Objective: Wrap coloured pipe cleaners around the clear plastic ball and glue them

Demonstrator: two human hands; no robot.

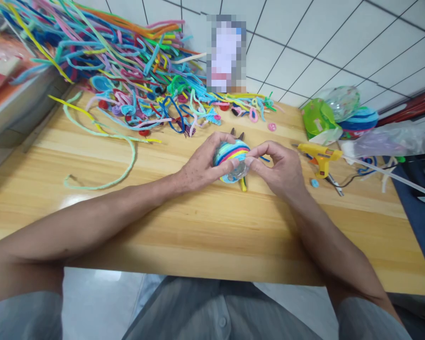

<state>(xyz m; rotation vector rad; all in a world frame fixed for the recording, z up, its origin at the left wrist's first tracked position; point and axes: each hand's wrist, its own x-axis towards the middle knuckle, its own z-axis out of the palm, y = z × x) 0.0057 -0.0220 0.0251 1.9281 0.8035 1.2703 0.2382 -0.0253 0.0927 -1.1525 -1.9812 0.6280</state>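
Note:
Between my hands, over the middle of the wooden table (198, 226), is a small rounded object wrapped in striped pipe cleaners (230, 152), in blue, yellow, pink and pale green. A clear, shiny part shows on its near side. My left hand (207, 163) is closed around its left side, thumb across the front. The fingertips of my right hand (278, 165) are pinched together at its right edge; whatever lies between them is too small to make out. Dark tool tips (238, 133) poke out behind the object, and a yellow-green end (243, 185) shows below it.
A heap of colourful pipe cleaners (127, 61) covers the back left. One pale green pipe cleaner (132, 163) curls on the left. At right lie a yellow glue gun (320, 155) with a cord, a blue button-like piece (315, 183) and a green package (318, 118). A blurred-out screen (226, 56) stands behind.

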